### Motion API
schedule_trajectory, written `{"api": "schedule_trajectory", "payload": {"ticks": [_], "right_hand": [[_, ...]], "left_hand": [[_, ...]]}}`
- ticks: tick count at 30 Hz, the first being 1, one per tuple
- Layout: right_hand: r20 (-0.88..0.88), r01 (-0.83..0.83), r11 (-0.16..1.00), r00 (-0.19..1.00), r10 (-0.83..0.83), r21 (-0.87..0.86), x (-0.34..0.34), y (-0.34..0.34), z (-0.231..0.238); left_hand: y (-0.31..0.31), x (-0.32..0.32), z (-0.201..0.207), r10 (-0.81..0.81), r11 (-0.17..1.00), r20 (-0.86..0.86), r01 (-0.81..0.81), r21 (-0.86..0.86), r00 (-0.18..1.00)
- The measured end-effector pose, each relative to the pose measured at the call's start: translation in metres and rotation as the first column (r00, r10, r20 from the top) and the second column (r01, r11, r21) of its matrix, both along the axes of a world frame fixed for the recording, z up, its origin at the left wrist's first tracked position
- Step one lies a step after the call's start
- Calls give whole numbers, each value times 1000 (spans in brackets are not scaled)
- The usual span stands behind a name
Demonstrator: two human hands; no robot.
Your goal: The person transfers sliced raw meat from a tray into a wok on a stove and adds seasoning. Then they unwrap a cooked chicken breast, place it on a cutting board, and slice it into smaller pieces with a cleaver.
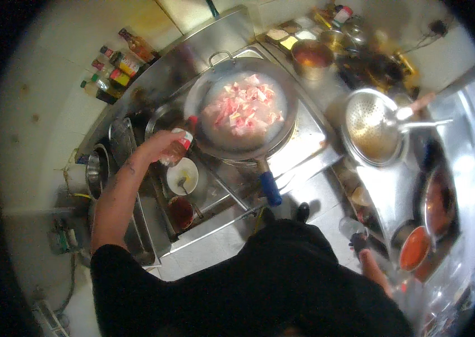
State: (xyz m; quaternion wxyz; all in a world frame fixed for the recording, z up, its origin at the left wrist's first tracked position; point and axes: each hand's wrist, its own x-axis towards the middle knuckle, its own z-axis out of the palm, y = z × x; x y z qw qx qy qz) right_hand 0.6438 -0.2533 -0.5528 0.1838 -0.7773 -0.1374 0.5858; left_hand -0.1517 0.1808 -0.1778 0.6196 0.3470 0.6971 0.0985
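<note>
In the head view, the left hand [163, 147] is wrapped around a clear bottle [174, 151] with a red cap, tilted up toward the left rim of a wide wok [193, 101]. The wok sits on the stove [311, 139], with pale pink meat [243, 106] in cloudy liquid. A white bowl [173, 177] with a spoon lies just below the bottle. The right hand [367, 259], low at right, seems closed on a dark handle [359, 242]; blur hides its tool. A strainer [367, 115] rests on the right-hand table [380, 185].

Meat [243, 106] lies in the wok [220, 147], right of the bowl [192, 171] and left of the strainer [369, 115].
</note>
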Motion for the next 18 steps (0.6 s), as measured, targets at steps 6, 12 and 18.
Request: {"api": "schedule_trajectory", "payload": {"ticks": [6, 12, 18], "right_hand": [[-151, 120, 982, 984, -98, 146, 5, -9, -11], [21, -61, 996, 998, 60, 61, -28, 13, 20], [70, -179, 983, 982, 175, 45, -62, 59, 47]], "left_hand": [[8, 12, -3, 0, 1000, 267, 0, 0, 964], [-26, 14, 13, -310, 950, 220, 293, 109, 925], [-52, -23, 24, -486, 831, -114, 499, 245, 866]]}}
